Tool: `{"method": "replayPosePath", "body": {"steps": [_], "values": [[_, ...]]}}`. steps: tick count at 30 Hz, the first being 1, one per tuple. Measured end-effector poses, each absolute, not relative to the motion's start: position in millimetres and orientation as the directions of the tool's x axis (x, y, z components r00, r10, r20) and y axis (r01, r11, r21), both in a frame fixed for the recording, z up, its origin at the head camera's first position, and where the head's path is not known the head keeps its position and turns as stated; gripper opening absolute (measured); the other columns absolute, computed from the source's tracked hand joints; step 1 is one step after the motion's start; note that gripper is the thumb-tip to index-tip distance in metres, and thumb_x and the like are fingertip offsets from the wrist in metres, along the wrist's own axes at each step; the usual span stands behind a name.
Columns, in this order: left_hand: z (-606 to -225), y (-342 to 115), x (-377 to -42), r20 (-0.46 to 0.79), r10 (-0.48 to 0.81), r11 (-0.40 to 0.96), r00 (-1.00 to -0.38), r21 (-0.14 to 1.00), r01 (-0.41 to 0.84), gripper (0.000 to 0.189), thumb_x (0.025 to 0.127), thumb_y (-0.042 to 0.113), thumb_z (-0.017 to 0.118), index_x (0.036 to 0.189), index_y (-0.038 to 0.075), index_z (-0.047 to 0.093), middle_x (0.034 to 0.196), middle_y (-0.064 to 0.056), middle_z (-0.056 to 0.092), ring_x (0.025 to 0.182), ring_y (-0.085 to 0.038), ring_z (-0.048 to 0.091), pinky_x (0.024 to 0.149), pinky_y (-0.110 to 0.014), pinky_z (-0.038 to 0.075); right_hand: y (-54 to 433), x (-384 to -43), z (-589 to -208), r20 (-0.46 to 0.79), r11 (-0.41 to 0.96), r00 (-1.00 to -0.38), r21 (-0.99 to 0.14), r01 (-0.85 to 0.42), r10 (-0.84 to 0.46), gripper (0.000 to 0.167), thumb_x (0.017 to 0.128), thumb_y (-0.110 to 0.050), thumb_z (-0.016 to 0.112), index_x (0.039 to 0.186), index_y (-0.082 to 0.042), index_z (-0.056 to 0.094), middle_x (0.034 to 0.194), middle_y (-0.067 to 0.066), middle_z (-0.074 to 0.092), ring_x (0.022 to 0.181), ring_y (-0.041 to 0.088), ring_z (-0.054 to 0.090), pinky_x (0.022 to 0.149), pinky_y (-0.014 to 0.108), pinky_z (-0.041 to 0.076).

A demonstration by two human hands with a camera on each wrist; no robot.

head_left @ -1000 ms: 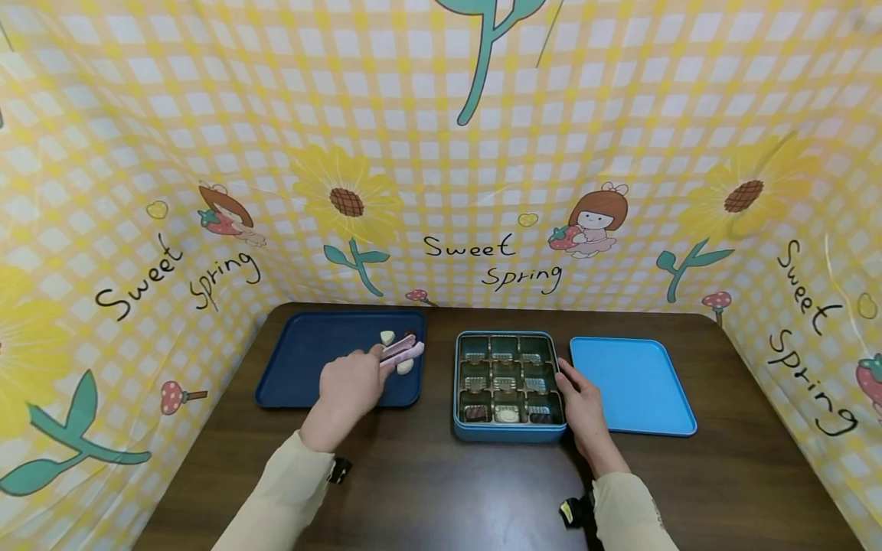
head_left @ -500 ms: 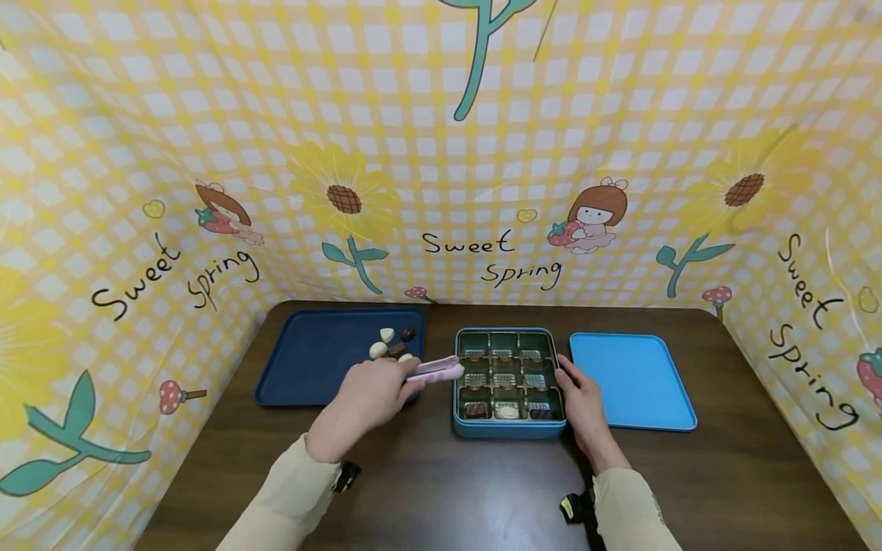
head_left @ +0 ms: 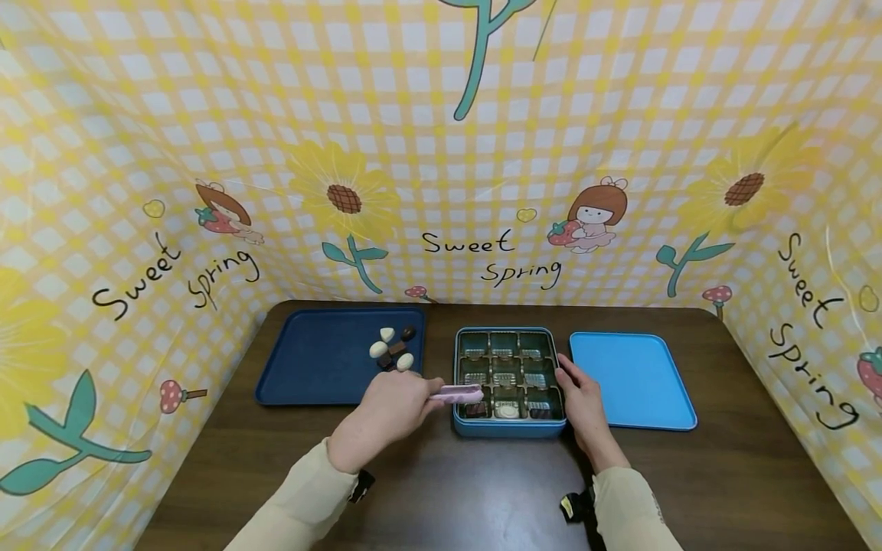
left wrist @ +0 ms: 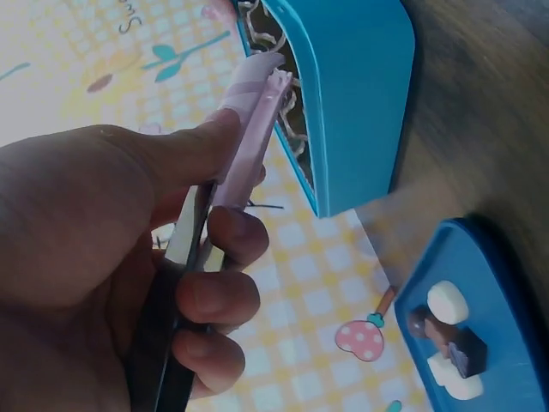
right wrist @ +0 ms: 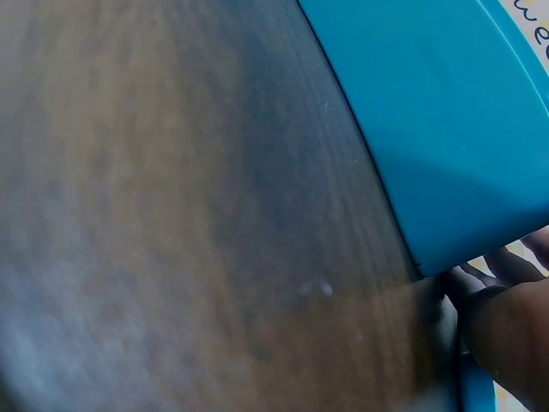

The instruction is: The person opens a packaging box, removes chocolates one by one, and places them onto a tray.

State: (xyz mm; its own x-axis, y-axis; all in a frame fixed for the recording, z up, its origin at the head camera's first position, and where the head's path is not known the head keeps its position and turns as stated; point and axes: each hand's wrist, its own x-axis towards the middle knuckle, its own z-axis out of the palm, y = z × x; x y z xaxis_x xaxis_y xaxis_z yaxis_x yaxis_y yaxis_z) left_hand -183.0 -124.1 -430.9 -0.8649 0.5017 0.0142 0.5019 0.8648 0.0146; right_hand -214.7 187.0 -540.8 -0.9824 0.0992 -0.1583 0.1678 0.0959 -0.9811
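My left hand (head_left: 396, 402) grips a pair of tongs (left wrist: 249, 137) with pink tips and a dark handle. In the left wrist view the thumb presses one arm, the fingers curl round the other, and the pink tips lie close together. From the head view these tips overlap the left edge of a blue box (head_left: 510, 430) with a gold divided insert. Its front row holds a brown chocolate (head_left: 475, 412), a white chocolate (head_left: 507, 411) and a dark chocolate (head_left: 540, 414). Along the box's right side, my right hand (head_left: 584, 398) rests with its fingers extended.
Left of the box lies a dark blue tray (head_left: 317, 360) with several white and brown chocolates (head_left: 397, 349) near its right edge. A light blue lid-like tray (head_left: 634, 383) is flat on the wooden table (head_left: 482, 490) at right. Checked cloth (head_left: 441, 168) walls the back and sides.
The left hand has carried the tongs from over the chocolates on the dark tray rightward, then toward the front, to the box's left side. The right hand stays at the box.
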Motion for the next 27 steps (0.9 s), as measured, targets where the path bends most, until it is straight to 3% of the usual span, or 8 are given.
{"method": "replayPosePath", "body": {"steps": [7, 14, 22, 27], "values": [[-426, -109, -178, -0.091, 0.461, 0.882, -0.883, -0.063, 0.467, 0.026, 0.096, 0.040, 0.069, 0.106, 0.016, 0.071, 0.070, -0.002, 0.062, 0.055, -0.017, 0.057, 0.046, -0.035, 0.046, 188, -214, -542, -0.158, 0.097, -0.982, -0.981, 0.169, 0.103, 0.050, 0.110, -0.025, 0.045, 0.157, -0.011, 0.037, 0.162, 0.016, 0.032, 0.149, 0.033, 0.027, 0.117, 0.050, 0.030], [-421, -90, -177, -0.127, 0.443, 0.872, -0.888, -0.171, 0.459, 0.029, 0.094, 0.042, 0.071, 0.110, 0.018, 0.074, 0.077, -0.004, 0.069, 0.062, -0.021, 0.065, 0.048, -0.036, 0.052, 188, -213, -541, -0.165, 0.097, -0.981, -0.980, 0.175, 0.106, 0.050, 0.110, -0.025, 0.046, 0.157, -0.011, 0.037, 0.162, 0.015, 0.032, 0.149, 0.032, 0.027, 0.117, 0.049, 0.030], [-414, -65, -176, -0.211, 0.395, 0.834, -0.894, -0.325, 0.445, 0.008, 0.086, 0.026, 0.080, 0.089, 0.019, 0.080, 0.080, 0.000, 0.072, 0.070, -0.020, 0.068, 0.058, -0.036, 0.058, 187, -213, -542, -0.159, 0.111, -0.981, -0.979, 0.171, 0.107, 0.051, 0.110, -0.026, 0.046, 0.157, -0.012, 0.037, 0.162, 0.015, 0.032, 0.150, 0.032, 0.026, 0.117, 0.050, 0.029], [-412, -53, -180, -0.246, 0.362, 0.826, -0.899, -0.363, 0.432, 0.008, 0.085, 0.025, 0.081, 0.092, 0.021, 0.081, 0.088, 0.001, 0.075, 0.075, -0.022, 0.069, 0.065, -0.039, 0.059, 187, -213, -541, -0.145, 0.116, -0.984, -0.981, 0.157, 0.106, 0.052, 0.109, -0.027, 0.047, 0.157, -0.011, 0.037, 0.162, 0.016, 0.032, 0.151, 0.033, 0.025, 0.118, 0.050, 0.028]]}}
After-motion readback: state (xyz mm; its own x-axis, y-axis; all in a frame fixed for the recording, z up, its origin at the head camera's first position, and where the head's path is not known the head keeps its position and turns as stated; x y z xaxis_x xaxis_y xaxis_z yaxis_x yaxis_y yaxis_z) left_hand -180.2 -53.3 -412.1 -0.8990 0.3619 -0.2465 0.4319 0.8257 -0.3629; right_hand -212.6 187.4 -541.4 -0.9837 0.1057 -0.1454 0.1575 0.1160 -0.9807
